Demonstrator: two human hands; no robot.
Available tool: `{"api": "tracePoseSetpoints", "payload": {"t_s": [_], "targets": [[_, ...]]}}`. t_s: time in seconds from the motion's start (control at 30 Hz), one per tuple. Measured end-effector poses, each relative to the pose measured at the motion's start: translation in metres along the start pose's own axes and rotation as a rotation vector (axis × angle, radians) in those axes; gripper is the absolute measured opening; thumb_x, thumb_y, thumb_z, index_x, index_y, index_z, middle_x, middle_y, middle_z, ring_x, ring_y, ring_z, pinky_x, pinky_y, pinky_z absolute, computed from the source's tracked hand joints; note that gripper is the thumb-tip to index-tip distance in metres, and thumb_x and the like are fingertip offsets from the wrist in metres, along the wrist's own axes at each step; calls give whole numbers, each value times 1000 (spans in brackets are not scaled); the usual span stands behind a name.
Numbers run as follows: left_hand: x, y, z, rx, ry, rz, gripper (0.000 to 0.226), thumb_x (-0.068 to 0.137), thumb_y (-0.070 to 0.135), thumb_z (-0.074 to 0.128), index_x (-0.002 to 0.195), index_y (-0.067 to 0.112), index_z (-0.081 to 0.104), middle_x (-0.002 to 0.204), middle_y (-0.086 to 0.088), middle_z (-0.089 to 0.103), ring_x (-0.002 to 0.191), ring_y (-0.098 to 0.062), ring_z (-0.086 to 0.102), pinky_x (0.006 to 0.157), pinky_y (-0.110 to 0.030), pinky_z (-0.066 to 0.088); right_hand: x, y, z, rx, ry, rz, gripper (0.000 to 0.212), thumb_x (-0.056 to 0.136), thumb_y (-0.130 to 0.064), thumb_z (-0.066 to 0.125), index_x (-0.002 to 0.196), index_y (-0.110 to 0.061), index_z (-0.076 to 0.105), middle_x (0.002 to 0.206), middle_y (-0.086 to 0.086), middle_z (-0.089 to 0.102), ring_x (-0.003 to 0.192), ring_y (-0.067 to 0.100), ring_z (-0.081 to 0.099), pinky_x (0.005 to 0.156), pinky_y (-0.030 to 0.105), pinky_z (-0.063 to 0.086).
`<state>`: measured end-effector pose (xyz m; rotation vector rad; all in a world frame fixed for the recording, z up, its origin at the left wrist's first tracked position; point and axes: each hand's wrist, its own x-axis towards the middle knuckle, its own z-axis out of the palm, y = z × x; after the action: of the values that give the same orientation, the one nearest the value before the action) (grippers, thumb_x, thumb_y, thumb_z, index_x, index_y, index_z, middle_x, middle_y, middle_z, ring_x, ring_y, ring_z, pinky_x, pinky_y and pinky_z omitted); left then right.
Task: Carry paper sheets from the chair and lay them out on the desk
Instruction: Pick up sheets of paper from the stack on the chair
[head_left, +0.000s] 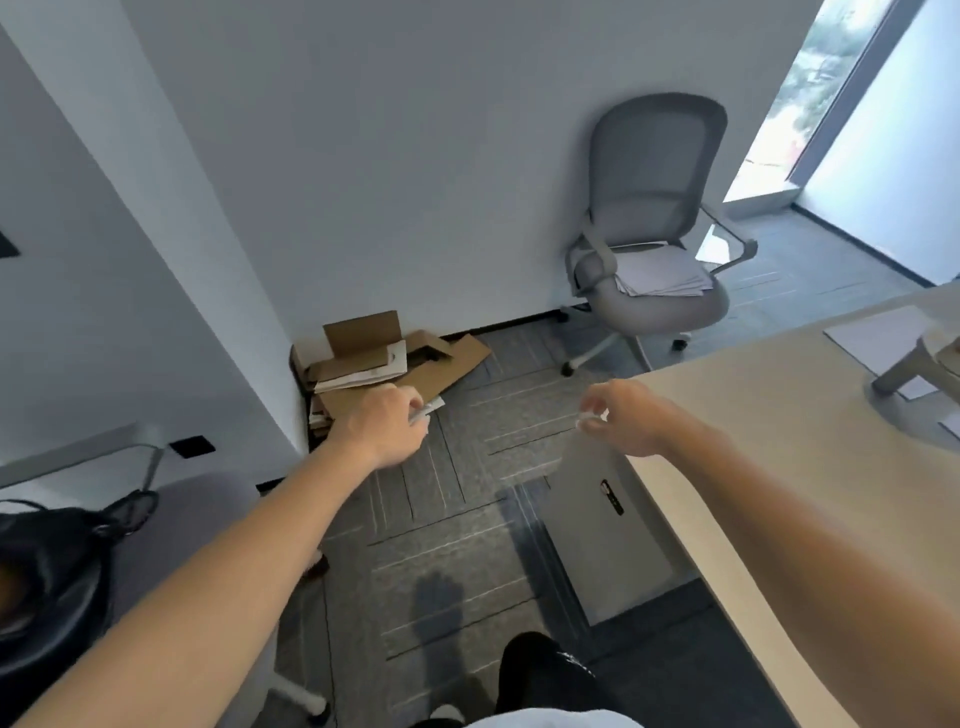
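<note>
- My left hand (387, 426) is curled round a small white thing (428, 408), too blurred to name. My right hand (618, 418) has curled fingers, thumb near forefinger; I cannot tell whether it pinches anything.
- The paper sheets (662, 273) lie flat, loosely fanned, on the seat of the chair (660, 150), well apart from both hands.
- Their long axis seems to run from backrest to seat front, slightly askew.
- One sheet (878, 332) lies on the counter (753, 384).
- Next, I judge: reach the chair, free my fingers, slide them under a short edge and lift level.
</note>
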<state>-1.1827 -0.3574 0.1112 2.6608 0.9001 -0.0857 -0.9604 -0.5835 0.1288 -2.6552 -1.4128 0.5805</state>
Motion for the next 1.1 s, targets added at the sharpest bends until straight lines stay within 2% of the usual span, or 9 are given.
{"api": "tracePoseSetpoints", "payload": {"t_s": [0.1, 0.23, 0.33, 0.5, 0.63, 0.73, 0.93, 1.0, 1.1], "targets": [[76, 0, -10, 39, -41, 57, 37, 98, 38, 53, 129, 19, 59, 124, -3, 61, 112, -21, 58, 90, -34, 50, 62, 22, -11, 16, -6, 45, 36, 97, -43, 54, 125, -20, 60, 120, 0, 61, 95, 16, 53, 81, 29, 43], [193, 6, -33, 111, -34, 114, 34, 98, 37, 51, 127, 20, 60, 122, -2, 60, 108, -20, 59, 87, -36, 51, 158, 53, -34, 55, 3, 57, 34, 97, -43, 54, 121, -21, 61, 118, 0, 62, 103, 18, 57, 87, 33, 48], [277, 20, -52, 110, -55, 142, 34, 98, 36, 53, 126, 20, 61, 120, -1, 64, 104, -19, 60, 84, -34, 52, 224, 79, -63, 125, 20, 83, 36, 97, -41, 54, 126, -19, 60, 121, 0, 64, 111, 21, 60, 94, 37, 50], [398, 41, -72, 103, -77, 145, 36, 98, 36, 53, 130, 20, 59, 125, -1, 64, 110, -19, 60, 87, -31, 49, 324, 123, -123, 177, 115, 121, 32, 98, -38, 52, 122, -20, 63, 116, -1, 67, 105, 21, 61, 91, 37, 51], [495, 51, -84, 104, -102, 171, 39, 98, 38, 52, 132, 22, 56, 128, 0, 62, 112, -19, 58, 89, -32, 48, 394, 157, -159, 176, 114, 138, 29, 98, -36, 51, 116, -17, 64, 110, 1, 70, 98, 21, 65, 92, 41, 52], [578, 63, -87, 96, -109, 212, 39, 99, 37, 50, 133, 20, 56, 128, -1, 62, 113, -19, 58, 92, -33, 49, 449, 186, -182, 161, 127, 172, 29, 99, -34, 51, 118, -16, 65, 110, 1, 68, 100, 23, 62, 93, 40, 51], [748, 113, -87, 105, -202, 353, 40, 98, 38, 52, 134, 19, 55, 130, -2, 61, 114, -22, 58, 95, -37, 50, 550, 253, -221, 240, 199, 324, 25, 96, -35, 53, 112, -22, 67, 108, -4, 66, 92, 14, 60, 87, 33, 51], [801, 140, -90, 122, -238, 419, 40, 98, 38, 53, 133, 20, 56, 129, -2, 62, 113, -22, 59, 95, -38, 50, 571, 274, -239, 238, 201, 387, 26, 96, -33, 54, 116, -20, 66, 110, -4, 65, 95, 13, 57, 89, 29, 47], [874, 189, -90, 141, -242, 534, 37, 97, 37, 54, 130, 20, 59, 126, -2, 63, 111, -23, 60, 94, -37, 50, 590, 310, -257, 267, 266, 494, 27, 97, -34, 54, 117, -21, 67, 110, -4, 67, 97, 15, 61, 97, 35, 48]]}}
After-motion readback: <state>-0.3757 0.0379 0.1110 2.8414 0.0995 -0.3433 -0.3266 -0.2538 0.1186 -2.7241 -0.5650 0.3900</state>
